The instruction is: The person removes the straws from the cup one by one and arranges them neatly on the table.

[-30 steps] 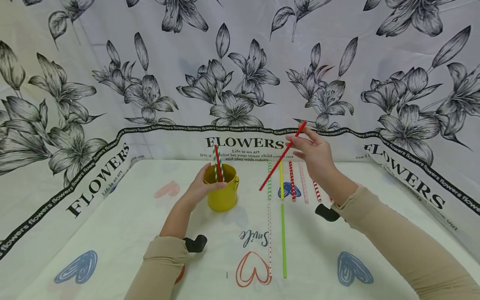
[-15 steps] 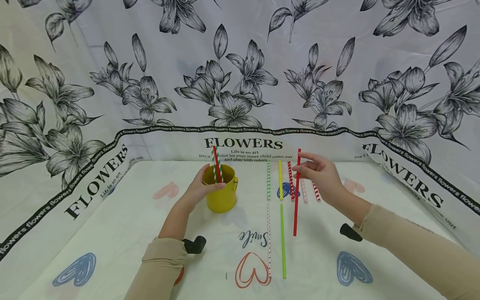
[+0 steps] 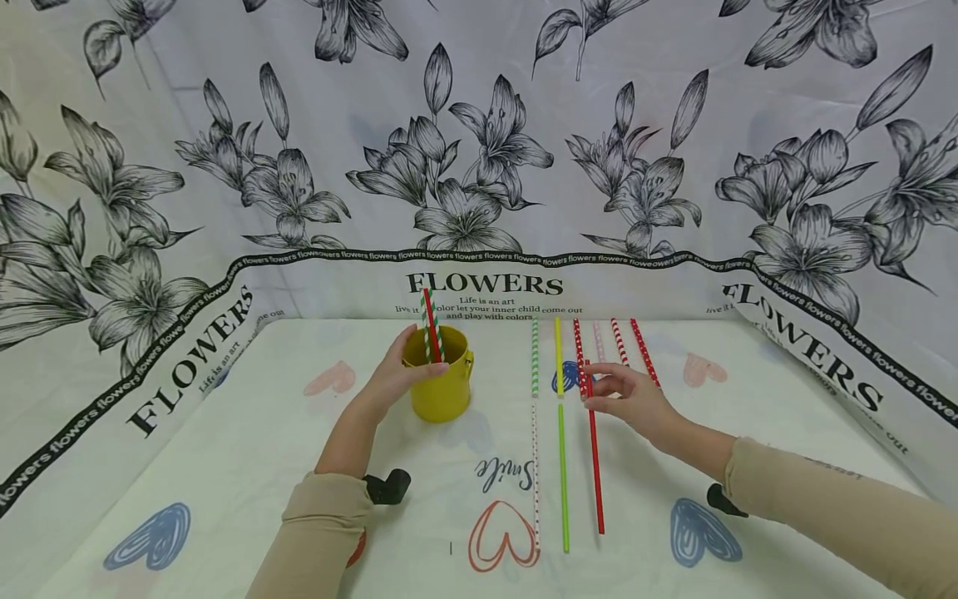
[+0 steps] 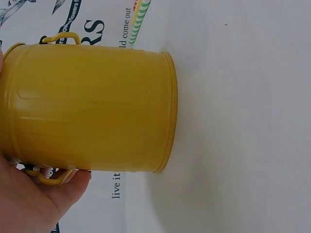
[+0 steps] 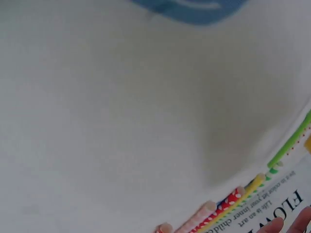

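My left hand [image 3: 391,373] grips the rim of a yellow bucket [image 3: 441,398], thumb in front and fingers round the far side. Inside the bucket stand a red straw [image 3: 433,324] and green-striped straws [image 3: 440,343], leaning a little. The left wrist view shows the bucket [image 4: 92,107] side-on, with a small handle on each side. My right hand [image 3: 632,403] pinches the upper end of a plain red straw [image 3: 596,474], which lies along the cloth to the right of a lime green straw [image 3: 564,478]. In the right wrist view only fingertips [image 5: 272,226] show.
A back row holds a green-striped straw [image 3: 535,358], a yellow straw [image 3: 559,356], a red dotted straw [image 3: 579,349], a pink straw [image 3: 599,339] and further red-patterned straws [image 3: 644,349]. Nearer lies a white dotted straw [image 3: 535,478]. A flowered cloth [image 3: 479,166] rises behind.
My right hand has brought the red straw down and towards me, from tilted in the air to beside the lime green straw. My left hand stays on the bucket.
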`<state>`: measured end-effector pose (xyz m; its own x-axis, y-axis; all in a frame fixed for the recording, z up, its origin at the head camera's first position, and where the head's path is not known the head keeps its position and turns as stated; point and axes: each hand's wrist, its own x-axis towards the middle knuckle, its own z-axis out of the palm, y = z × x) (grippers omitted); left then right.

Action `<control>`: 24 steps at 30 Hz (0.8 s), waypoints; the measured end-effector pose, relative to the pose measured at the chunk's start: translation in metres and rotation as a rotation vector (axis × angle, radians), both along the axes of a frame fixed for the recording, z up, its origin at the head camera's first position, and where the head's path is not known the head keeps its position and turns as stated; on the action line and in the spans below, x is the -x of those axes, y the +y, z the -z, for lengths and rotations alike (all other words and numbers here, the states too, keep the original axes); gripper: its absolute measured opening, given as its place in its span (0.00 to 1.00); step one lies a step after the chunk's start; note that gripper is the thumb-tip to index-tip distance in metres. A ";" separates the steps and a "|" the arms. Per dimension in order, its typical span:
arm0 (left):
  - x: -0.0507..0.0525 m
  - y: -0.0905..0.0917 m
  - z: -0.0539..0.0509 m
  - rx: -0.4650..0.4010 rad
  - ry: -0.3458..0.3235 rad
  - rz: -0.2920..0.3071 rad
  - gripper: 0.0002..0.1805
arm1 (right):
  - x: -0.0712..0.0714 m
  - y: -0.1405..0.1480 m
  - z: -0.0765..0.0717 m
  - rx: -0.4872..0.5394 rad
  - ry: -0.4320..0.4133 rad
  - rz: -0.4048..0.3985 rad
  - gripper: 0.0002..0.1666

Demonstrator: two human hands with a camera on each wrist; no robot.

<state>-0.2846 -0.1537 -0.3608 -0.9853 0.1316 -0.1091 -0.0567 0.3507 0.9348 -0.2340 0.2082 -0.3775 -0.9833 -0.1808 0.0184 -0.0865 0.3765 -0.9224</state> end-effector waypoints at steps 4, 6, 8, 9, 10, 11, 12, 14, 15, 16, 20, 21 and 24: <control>0.000 0.001 0.000 0.010 -0.011 -0.005 0.53 | -0.001 0.002 0.015 -0.068 -0.004 -0.010 0.32; -0.001 0.001 0.000 0.012 -0.014 -0.008 0.53 | -0.002 0.002 0.020 -0.096 0.011 -0.024 0.29; -0.001 0.001 -0.001 0.014 -0.016 -0.009 0.53 | -0.002 0.002 0.024 -0.123 0.002 -0.027 0.28; -0.001 0.001 -0.001 0.015 -0.016 -0.009 0.53 | -0.002 0.001 0.026 -0.133 -0.008 -0.027 0.28; -0.001 0.001 -0.001 0.015 -0.015 -0.008 0.53 | -0.003 0.001 0.028 -0.139 -0.022 -0.025 0.28; -0.001 0.001 -0.001 0.015 -0.015 -0.007 0.53 | -0.003 0.001 0.030 -0.153 -0.032 -0.030 0.28; -0.001 0.001 -0.001 0.014 -0.016 -0.007 0.53 | -0.003 0.000 0.032 -0.164 -0.047 -0.031 0.28; -0.001 0.000 -0.001 0.014 -0.018 -0.006 0.53 | -0.003 -0.001 0.035 -0.182 -0.068 -0.026 0.28; -0.001 0.000 -0.001 0.013 -0.018 -0.006 0.53 | -0.004 -0.002 0.036 -0.188 -0.071 -0.031 0.28; 0.000 0.000 -0.001 0.013 -0.018 -0.006 0.53 | -0.004 -0.002 0.036 -0.195 -0.070 -0.034 0.27; 0.000 0.000 -0.001 0.014 -0.017 -0.005 0.52 | -0.003 -0.003 0.039 -0.219 -0.063 -0.029 0.24; 0.000 0.000 -0.001 0.016 -0.017 -0.005 0.52 | -0.003 -0.003 0.040 -0.226 -0.056 -0.037 0.23; 0.000 0.001 -0.001 0.020 -0.020 -0.010 0.53 | -0.002 -0.003 0.041 -0.253 -0.051 -0.046 0.20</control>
<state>-0.2844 -0.1531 -0.3598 -0.9842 0.1190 -0.1315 -0.0792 0.3684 0.9263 -0.2320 0.2057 -0.4183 -0.9725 -0.2180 -0.0820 -0.0651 0.5925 -0.8029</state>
